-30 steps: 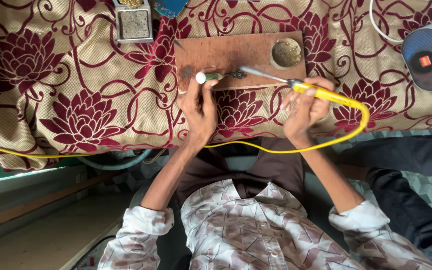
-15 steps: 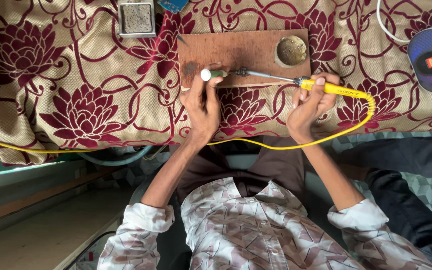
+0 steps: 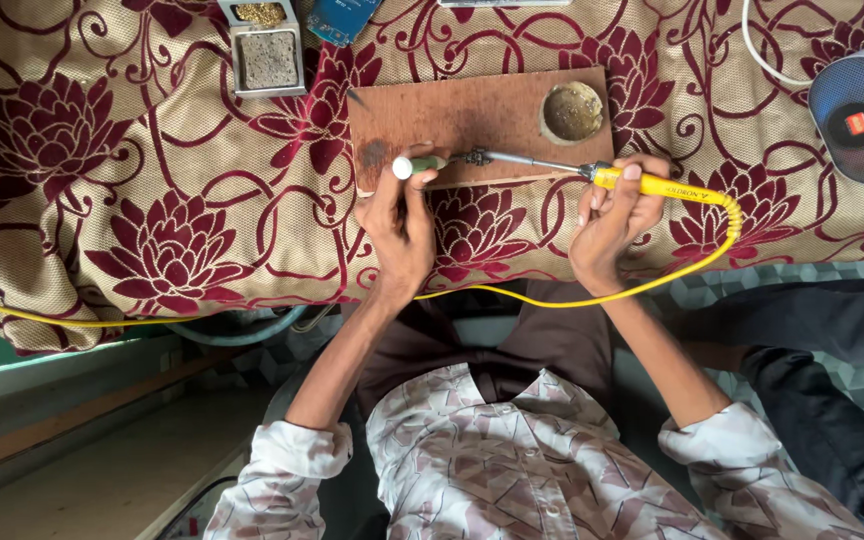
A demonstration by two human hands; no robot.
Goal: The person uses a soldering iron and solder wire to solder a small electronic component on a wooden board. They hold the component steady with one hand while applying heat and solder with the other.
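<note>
Floral cloth (image 3: 102, 200), L hand (image 3: 399, 225) pinching small part (image 3: 414, 166), R hand (image 3: 614, 215) gripping soldering iron (image 3: 602, 177).

A makeshift home repair bench: floral cloth (image 3: 102, 200), scorched wooden board (image 3: 472, 115), soldering iron (image 3: 592, 175), tip-cleaner tray (image 3: 268, 55).
</note>
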